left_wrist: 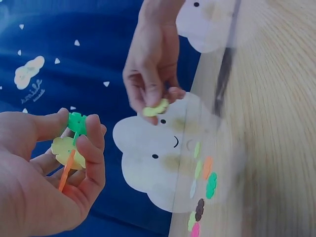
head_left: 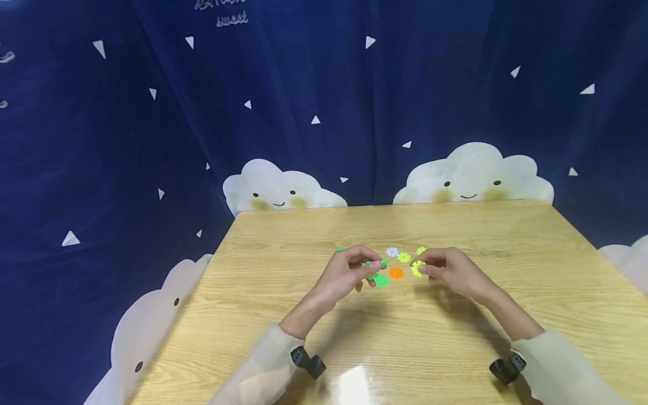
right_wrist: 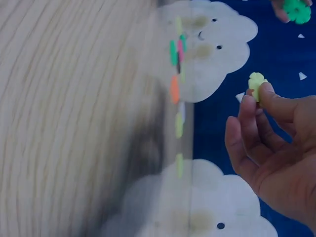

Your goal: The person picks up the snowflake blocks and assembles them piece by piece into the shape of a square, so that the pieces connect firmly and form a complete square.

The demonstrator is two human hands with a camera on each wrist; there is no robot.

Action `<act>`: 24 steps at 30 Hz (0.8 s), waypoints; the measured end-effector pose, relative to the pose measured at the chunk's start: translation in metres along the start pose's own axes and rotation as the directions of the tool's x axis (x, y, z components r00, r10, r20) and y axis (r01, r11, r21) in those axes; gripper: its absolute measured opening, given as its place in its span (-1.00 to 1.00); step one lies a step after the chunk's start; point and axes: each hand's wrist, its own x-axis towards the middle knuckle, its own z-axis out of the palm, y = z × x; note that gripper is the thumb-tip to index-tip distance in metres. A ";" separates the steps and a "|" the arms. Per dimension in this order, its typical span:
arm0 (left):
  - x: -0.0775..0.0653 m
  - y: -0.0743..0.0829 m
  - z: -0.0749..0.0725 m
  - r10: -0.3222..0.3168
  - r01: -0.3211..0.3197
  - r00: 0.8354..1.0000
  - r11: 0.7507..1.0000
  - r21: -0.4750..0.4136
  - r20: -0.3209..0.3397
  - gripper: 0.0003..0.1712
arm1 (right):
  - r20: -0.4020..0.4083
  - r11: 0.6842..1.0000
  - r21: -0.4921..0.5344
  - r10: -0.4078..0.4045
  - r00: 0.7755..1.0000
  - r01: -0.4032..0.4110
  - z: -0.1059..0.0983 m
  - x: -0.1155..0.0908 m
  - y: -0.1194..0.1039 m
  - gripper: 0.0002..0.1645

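Observation:
My left hand is raised over the table, pinching a green flower-shaped disc between thumb and fingers. Joined to that disc are a yellow flower disc and an orange one, which sit inside the curl of the fingers. To the right, my right hand pinches a single yellow flower disc between thumb and fingertips. A gap separates the two hands. Between them, farther down on the tabletop, lie loose discs: an orange one, a green one and a white one.
More flower discs lie near these, among them a yellow one, plus a brown one and a pink one. The wooden table ends at a dark blue curtain with white clouds.

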 end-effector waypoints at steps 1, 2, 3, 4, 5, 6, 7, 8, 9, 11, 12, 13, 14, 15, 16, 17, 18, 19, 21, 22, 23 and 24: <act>0.000 0.000 0.000 -0.004 0.004 1.000 1.000 -0.010 0.001 -0.84 | -0.014 1.000 0.011 0.001 1.000 0.000 0.001 0.000 -0.003 -0.81; 0.000 0.000 0.001 -0.008 0.008 1.000 1.000 -0.024 0.003 -0.83 | -0.028 1.000 0.015 -0.001 1.000 0.002 0.001 -0.001 -0.007 -0.82; 0.000 0.000 0.001 -0.014 0.015 1.000 0.999 -0.040 0.007 -0.81 | -0.041 1.000 0.017 -0.004 0.999 0.005 0.002 -0.001 -0.010 -0.82; 0.000 0.000 0.002 -0.021 0.022 1.000 0.998 -0.055 0.010 -0.80 | -0.050 1.000 0.024 -0.005 0.999 0.006 0.003 -0.002 -0.013 -0.82; 0.000 0.000 0.002 -0.028 0.029 1.000 0.997 -0.071 0.015 -0.78 | -0.058 0.999 0.031 -0.009 0.998 0.011 0.003 -0.002 -0.016 -0.81; 0.000 0.000 0.002 -0.034 0.036 0.999 0.995 -0.088 0.020 -0.76 | -0.065 0.999 0.041 -0.006 0.998 0.009 0.004 -0.002 -0.019 -0.80; 0.000 0.000 0.003 -0.040 0.043 0.999 0.994 -0.105 0.023 -0.74 | -0.070 0.999 0.049 -0.008 0.998 0.011 0.004 -0.003 -0.022 -0.80; 0.000 0.000 0.003 -0.048 0.050 0.999 0.991 -0.120 0.027 -0.73 | -0.076 0.998 0.055 -0.010 0.997 0.014 0.005 -0.003 -0.025 -0.79; 0.000 0.000 0.003 -0.053 0.057 0.998 0.990 -0.133 0.030 -0.71 | -0.082 0.998 0.062 -0.011 0.997 0.016 0.005 -0.003 -0.027 -0.79; 0.001 0.000 0.003 -0.062 0.066 0.997 0.986 -0.151 0.035 -0.69 | -0.093 0.997 0.076 -0.012 0.996 0.019 0.006 -0.004 -0.032 -0.79; 0.001 0.001 0.003 -0.065 0.070 0.997 0.985 -0.158 0.037 -0.68 | -0.098 0.996 0.082 -0.011 0.995 0.019 0.006 -0.005 -0.033 -0.79; 0.000 0.001 0.003 -0.067 0.073 0.997 0.984 -0.163 0.040 -0.68 | -0.103 0.996 0.088 -0.010 0.995 0.020 0.006 -0.005 -0.035 -0.79; 0.001 0.001 0.003 -0.069 0.076 0.997 0.983 -0.167 0.044 -0.68 | -0.107 0.995 0.093 -0.009 0.994 0.020 0.007 -0.005 -0.037 -0.78; 0.000 0.001 0.003 -0.071 0.078 0.996 0.982 -0.169 0.046 -0.67 | -0.111 0.995 0.102 -0.010 0.994 0.021 0.007 -0.006 -0.038 -0.78; 0.000 0.001 0.003 -0.073 0.080 0.996 0.982 -0.172 0.049 -0.67 | -0.114 0.994 0.109 -0.009 0.993 0.021 0.007 -0.007 -0.039 -0.77; 0.000 0.002 0.003 -0.073 0.081 0.996 0.981 -0.175 0.050 -0.67 | -0.118 0.993 0.118 -0.008 0.993 0.022 0.007 -0.007 -0.041 -0.78; 0.000 0.002 0.004 -0.075 0.083 0.996 0.981 -0.178 0.051 -0.67 | -0.122 0.992 0.123 -0.009 0.992 0.024 0.008 -0.008 -0.042 -0.77; 0.000 0.002 0.004 -0.076 0.085 0.996 0.980 -0.182 0.052 -0.67 | -0.126 0.991 0.132 -0.011 0.992 0.028 0.008 -0.008 -0.044 -0.77; 0.000 0.001 0.005 -0.081 0.089 0.995 0.977 -0.192 0.052 -0.68 | -0.133 0.987 0.155 -0.014 0.991 0.035 0.010 -0.009 -0.047 -0.76; -0.001 0.001 0.006 -0.084 0.092 0.995 0.976 -0.195 0.051 -0.68 | -0.136 0.986 0.165 -0.016 0.991 0.039 0.012 -0.010 -0.049 -0.77; -0.001 0.001 0.007 -0.087 0.095 0.995 0.976 -0.198 0.049 -0.68 | -0.139 0.984 0.175 -0.021 0.990 0.045 0.013 -0.010 -0.051 -0.77; -0.001 0.001 0.008 -0.090 0.098 0.995 0.975 -0.201 0.047 -0.69 | -0.141 0.981 0.183 -0.031 0.990 0.057 0.015 -0.011 -0.052 -0.77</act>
